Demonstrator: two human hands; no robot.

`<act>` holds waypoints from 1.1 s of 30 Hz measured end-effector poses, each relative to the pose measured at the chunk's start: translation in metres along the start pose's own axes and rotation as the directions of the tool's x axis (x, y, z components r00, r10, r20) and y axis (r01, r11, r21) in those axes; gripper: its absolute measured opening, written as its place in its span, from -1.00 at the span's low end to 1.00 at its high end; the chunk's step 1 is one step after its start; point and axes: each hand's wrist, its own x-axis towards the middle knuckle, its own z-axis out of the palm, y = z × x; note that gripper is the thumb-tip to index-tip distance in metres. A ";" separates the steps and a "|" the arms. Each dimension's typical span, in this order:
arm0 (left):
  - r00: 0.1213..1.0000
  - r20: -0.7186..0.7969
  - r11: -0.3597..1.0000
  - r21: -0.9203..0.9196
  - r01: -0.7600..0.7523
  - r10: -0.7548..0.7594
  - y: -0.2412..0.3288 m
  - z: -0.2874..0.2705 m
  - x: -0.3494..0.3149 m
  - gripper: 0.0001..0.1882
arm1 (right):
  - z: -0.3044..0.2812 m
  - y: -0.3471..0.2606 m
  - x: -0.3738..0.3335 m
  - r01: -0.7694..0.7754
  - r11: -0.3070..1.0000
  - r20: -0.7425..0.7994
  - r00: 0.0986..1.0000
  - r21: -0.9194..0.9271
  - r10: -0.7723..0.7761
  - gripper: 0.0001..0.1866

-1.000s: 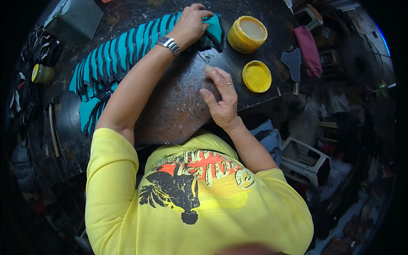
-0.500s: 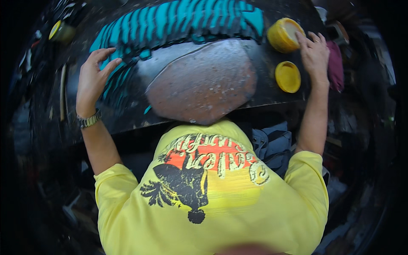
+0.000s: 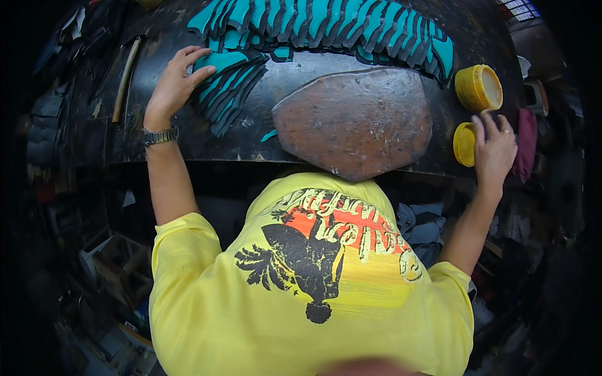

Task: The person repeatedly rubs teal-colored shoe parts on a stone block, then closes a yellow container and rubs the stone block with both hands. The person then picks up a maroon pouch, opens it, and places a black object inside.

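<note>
My left hand is at the left end of a small fanned stack of teal-and-black cut pieces. Its thumb and fingers are apart, with the fingertips at the edge of the stack. Behind it, a long overlapping row of similar teal pieces stretches across the bench. My right hand is beside a round yellow lid, covering its right edge. Those fingers are slightly bent and spread; whether they touch the lid I cannot tell. An uncapped yellow tub with pale contents stands just beyond.
A worn brown board with angled sides lies at the bench's front edge, against my shirt. Far left rests a wooden stick. A maroon cloth is right of my right hand. A small teal scrap lies left of the board.
My right hand has come nearer, from the rim of the yellow tub to beside the lid. My left hand remains by the fanned stack. The whole view has shifted, placing the bench things farther right.
</note>
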 end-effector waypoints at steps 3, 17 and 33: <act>0.998 0.062 0.998 -0.065 0.011 -0.007 -0.013 -0.003 0.003 -0.43 | -0.013 -0.023 -0.018 0.017 0.961 0.057 0.998 0.275 -0.034 -0.64; 0.991 -0.086 0.991 0.084 0.106 -0.099 0.013 -0.006 -0.009 -0.42 | -0.009 -0.113 -0.053 0.183 0.429 -0.074 0.963 0.884 -0.259 -0.60; 0.911 -0.011 0.712 -0.621 -0.329 0.411 0.156 0.072 -0.011 -0.75 | 0.018 -0.116 -0.047 0.327 0.331 -0.247 0.933 0.885 -0.261 -0.58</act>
